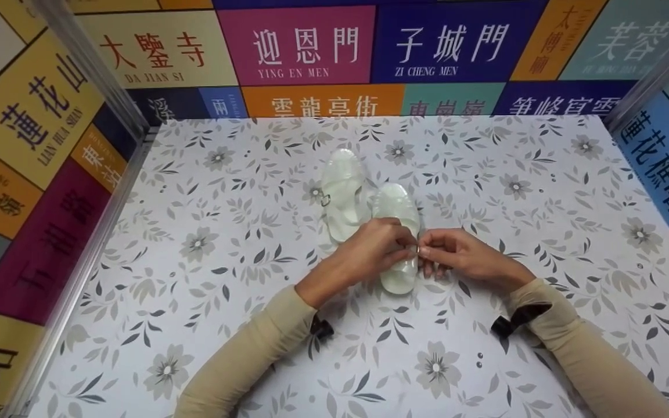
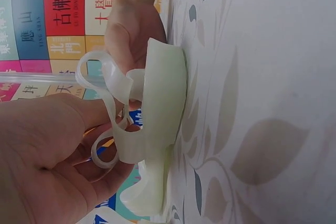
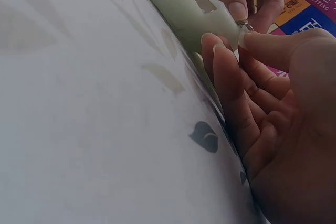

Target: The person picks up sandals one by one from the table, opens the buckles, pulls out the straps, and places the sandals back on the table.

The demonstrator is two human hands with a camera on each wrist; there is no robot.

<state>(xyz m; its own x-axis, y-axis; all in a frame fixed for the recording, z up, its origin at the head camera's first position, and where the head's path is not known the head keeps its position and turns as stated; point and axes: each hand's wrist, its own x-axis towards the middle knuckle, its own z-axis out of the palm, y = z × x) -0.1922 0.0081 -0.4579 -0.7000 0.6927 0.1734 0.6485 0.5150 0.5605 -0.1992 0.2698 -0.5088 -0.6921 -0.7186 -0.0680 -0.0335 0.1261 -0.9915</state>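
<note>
A pale green, translucent sandal (image 1: 394, 200) lies sole down on the table, with both hands at its ankle strap. My left hand (image 1: 378, 247) reaches over it and pinches the strap (image 2: 116, 77) by its small metal buckle (image 3: 244, 25). From the right side, my right hand (image 1: 462, 255) pinches the strap end at the buckle between thumb and fingers. Fingers partly hide how the strap runs through the buckle. The matching sandal (image 1: 341, 174) rests just left and farther back, its own buckle (image 1: 326, 200) showing on its left side; no hand touches it.
A white cloth (image 1: 241, 325) printed with grey flowers and leaves covers the table. Colourful panels (image 1: 299, 46) with large characters stand along the back and both sides. Transparent edge strips (image 1: 96, 215) run along the left side.
</note>
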